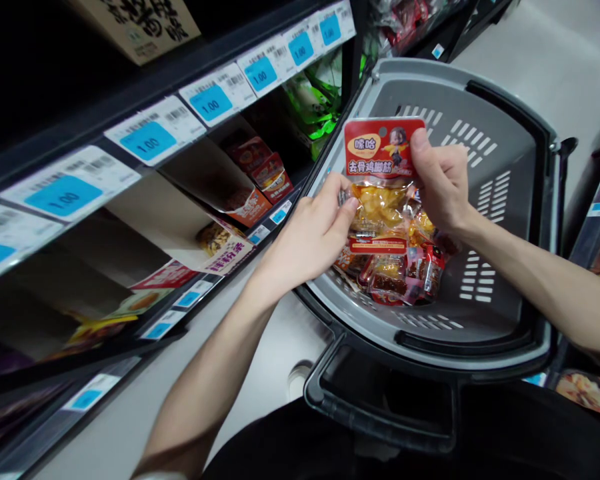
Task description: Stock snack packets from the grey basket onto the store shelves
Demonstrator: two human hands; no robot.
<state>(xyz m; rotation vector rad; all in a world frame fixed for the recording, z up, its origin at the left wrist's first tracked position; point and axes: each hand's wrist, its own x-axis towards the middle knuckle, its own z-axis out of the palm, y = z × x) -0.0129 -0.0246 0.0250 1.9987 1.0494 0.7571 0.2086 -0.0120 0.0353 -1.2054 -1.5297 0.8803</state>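
A red-topped snack packet with a clear window showing yellow pieces is held upright over the grey shopping basket. My left hand pinches its left edge between thumb and fingers. At the upper right corner my right hand grips it, thumb on the front and the other fingers partly hidden. Below the held packet, several small snack packs lie in the basket, partly covered by it. The basket's black handle is folded out toward my body.
On the left stands a dark shelf rack with price labels. Opened boxes of snacks and green packets sit on its lower level. Another shelf is at the right edge. Pale floor shows beyond the basket.
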